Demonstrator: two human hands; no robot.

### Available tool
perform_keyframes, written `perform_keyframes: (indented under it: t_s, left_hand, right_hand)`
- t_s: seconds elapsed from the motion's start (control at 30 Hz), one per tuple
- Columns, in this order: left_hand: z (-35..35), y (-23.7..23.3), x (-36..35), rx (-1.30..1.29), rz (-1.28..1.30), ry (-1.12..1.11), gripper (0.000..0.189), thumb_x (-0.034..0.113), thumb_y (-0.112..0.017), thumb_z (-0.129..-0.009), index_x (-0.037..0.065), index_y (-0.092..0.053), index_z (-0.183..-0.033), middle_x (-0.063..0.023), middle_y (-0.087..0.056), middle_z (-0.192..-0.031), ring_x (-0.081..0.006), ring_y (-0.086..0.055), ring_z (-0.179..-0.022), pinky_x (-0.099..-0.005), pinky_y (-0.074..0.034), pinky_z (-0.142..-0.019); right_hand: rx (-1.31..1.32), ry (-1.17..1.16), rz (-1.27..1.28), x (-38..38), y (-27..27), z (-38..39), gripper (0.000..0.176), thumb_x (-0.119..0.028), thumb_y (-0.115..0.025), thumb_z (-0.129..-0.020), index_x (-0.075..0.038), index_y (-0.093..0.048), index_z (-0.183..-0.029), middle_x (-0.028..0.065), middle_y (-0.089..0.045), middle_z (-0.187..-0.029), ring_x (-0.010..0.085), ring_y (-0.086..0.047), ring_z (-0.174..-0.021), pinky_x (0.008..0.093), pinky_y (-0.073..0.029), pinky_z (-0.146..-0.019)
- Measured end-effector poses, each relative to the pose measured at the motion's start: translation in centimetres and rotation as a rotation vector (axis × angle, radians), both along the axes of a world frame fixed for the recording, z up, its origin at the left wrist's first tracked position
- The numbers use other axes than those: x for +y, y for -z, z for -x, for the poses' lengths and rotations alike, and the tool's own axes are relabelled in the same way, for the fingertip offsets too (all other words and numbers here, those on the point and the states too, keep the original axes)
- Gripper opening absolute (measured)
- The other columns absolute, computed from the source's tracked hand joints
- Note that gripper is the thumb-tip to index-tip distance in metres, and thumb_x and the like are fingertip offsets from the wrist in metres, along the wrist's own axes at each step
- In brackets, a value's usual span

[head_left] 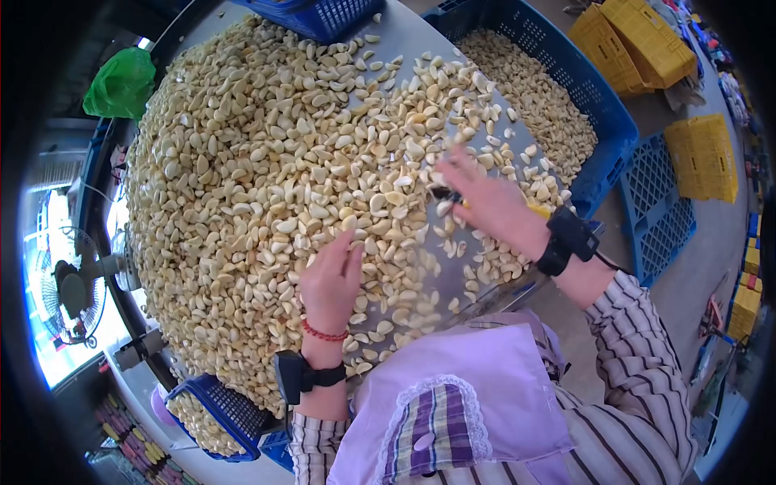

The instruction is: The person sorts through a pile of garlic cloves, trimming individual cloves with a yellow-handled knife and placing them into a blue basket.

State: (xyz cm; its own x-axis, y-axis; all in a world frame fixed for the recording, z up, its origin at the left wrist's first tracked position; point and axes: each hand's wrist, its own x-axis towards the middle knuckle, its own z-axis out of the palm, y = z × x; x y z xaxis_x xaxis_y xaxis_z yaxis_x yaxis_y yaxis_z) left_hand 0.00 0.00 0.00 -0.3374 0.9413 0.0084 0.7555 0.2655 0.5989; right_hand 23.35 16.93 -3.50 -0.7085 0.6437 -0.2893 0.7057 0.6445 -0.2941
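A large heap of pale peeled garlic cloves covers much of the metal table. My left hand is over the heap's near part, fingers drawn together and a clove by the fingertips; whether anything is in its grasp is hidden. To the right, my right hand is above thinly scattered cloves, slightly blurred. Its upper fingers are extended, while a small black and yellow tool runs beneath the palm, its yellow part showing near the wrist.
A blue crate of cloves adjoins the table's right edge. Blue baskets are at lower left and top. Yellow crates and a blue grate lie right. A fan and green bag are left.
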Motion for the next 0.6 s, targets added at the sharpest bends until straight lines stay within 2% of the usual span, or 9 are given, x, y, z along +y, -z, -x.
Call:
perform_keyframes:
  t_s: [0.07, 0.2, 0.3, 0.33, 0.37, 0.43, 0.47, 0.53, 0.6]
  left_hand:
    - [-1.5, -0.4, 1.4, 0.166, -0.097, 0.168, 0.027, 0.015, -0.063, -0.085, 0.009, -0.061, -0.111, -0.0092, -0.063, -0.079, -0.026, -0.064, -0.065, -0.0345, -0.05, -0.053]
    - [-1.7, 2.4, 3.3, 0.386, 0.079, 0.28, 0.011, 0.018, -0.059, -0.085, 0.009, -0.053, -0.083, -0.0082, -0.055, -0.072, -0.0273, -0.061, -0.058, -0.0365, -0.048, -0.048]
    - [-1.5, 1.6, 2.8, 0.34, 0.097, 0.306, 0.009, 0.017, -0.059, -0.084, 0.009, -0.055, -0.086, -0.0085, -0.056, -0.075, -0.0283, -0.061, -0.061, -0.0375, -0.048, -0.049]
    - [-1.3, 1.9, 2.7, 0.281, 0.02, 0.301, 0.01, 0.016, -0.062, -0.084, 0.008, -0.058, -0.089, -0.008, -0.058, -0.075, -0.0235, -0.059, -0.057, -0.0333, -0.048, -0.05]
    - [-1.2, 2.1, 2.5, 0.288, 0.022, 0.304, 0.01, 0.016, -0.062, -0.084, 0.008, -0.058, -0.089, -0.008, -0.058, -0.075, -0.0235, -0.059, -0.057, -0.0333, -0.048, -0.05]
    - [-1.4, 2.1, 1.9, -0.322, 0.108, 0.044, 0.011, 0.012, -0.066, -0.084, 0.006, -0.062, -0.092, -0.0036, -0.061, -0.075, -0.0121, -0.054, -0.055, -0.0252, -0.045, -0.052]
    - [-1.7, 1.7, 1.8, -0.321, 0.113, 0.048, 0.011, 0.012, -0.066, -0.084, 0.006, -0.062, -0.092, -0.0036, -0.061, -0.075, -0.0121, -0.054, -0.055, -0.0252, -0.045, -0.052]
    - [-2.6, 0.0, 1.5, -0.75, 0.06, -0.201, 0.011, 0.008, -0.069, -0.083, 0.002, -0.064, -0.09, 0.0003, -0.062, -0.076, -0.0041, -0.049, -0.061, -0.0192, -0.042, -0.056]
    - [-3.1, -1.5, 1.0, -0.799, 0.092, -0.214, 0.01, 0.006, -0.069, -0.083, 0.001, -0.063, -0.089, 0.0013, -0.062, -0.077, -0.0031, -0.05, -0.065, -0.0184, -0.043, -0.058]
  right_hand:
    - [-0.074, 0.196, -0.021, 2.1, -1.1, -1.5, 0.075, -0.039, -0.063, -0.082, -0.013, -0.027, -0.143, 0.0199, -0.027, -0.148, 0.0353, -0.064, -0.096, 0.0446, -0.053, -0.076]
    - [-0.004, 0.445, -0.169, 5.8, -1.2, -5.2, 0.073, -0.037, -0.063, -0.083, -0.007, -0.03, -0.141, 0.023, -0.037, -0.141, 0.0383, -0.061, -0.101, 0.0436, -0.051, -0.082]
    - [0.341, 0.455, -0.031, 4.4, -2.3, -6.7, 0.073, -0.04, -0.063, -0.085, -0.002, -0.033, -0.139, 0.0247, -0.044, -0.135, 0.0394, -0.059, -0.106, 0.0417, -0.048, -0.087]
    - [0.498, 0.433, 0.024, 3.5, -2.4, -6.2, 0.074, -0.044, -0.062, -0.086, 0.002, -0.035, -0.138, 0.0212, -0.057, -0.119, 0.0296, -0.064, -0.092, 0.0353, -0.049, -0.079]
    - [0.505, 0.435, 0.027, 2.5, -2.9, -5.6, 0.074, -0.044, -0.062, -0.086, 0.002, -0.035, -0.138, 0.0212, -0.057, -0.119, 0.0296, -0.064, -0.092, 0.0353, -0.049, -0.079]
    - [0.627, 0.633, 0.699, 0.1, -6.1, -3.6, 0.067, -0.038, -0.056, -0.092, -0.002, -0.03, -0.143, 0.0129, -0.053, -0.13, 0.0125, -0.06, -0.076, 0.0265, -0.049, -0.069]
    - [0.639, 0.601, 0.775, -1.0, -6.8, -2.8, 0.066, -0.038, -0.055, -0.093, -0.003, -0.03, -0.143, 0.0113, -0.055, -0.128, 0.0098, -0.055, -0.071, 0.0234, -0.046, -0.065]
    - [0.652, 0.563, 0.852, -2.8, -6.9, -1.7, 0.066, -0.037, -0.055, -0.093, -0.003, -0.03, -0.143, 0.0098, -0.057, -0.125, 0.007, -0.05, -0.065, 0.0203, -0.043, -0.061]
    - [0.633, 0.285, 0.792, -4.5, -5.8, -0.7, 0.065, -0.032, -0.056, -0.093, -0.005, -0.028, -0.145, 0.0074, -0.06, -0.117, 0.0074, -0.049, -0.064, 0.0216, -0.041, -0.059]
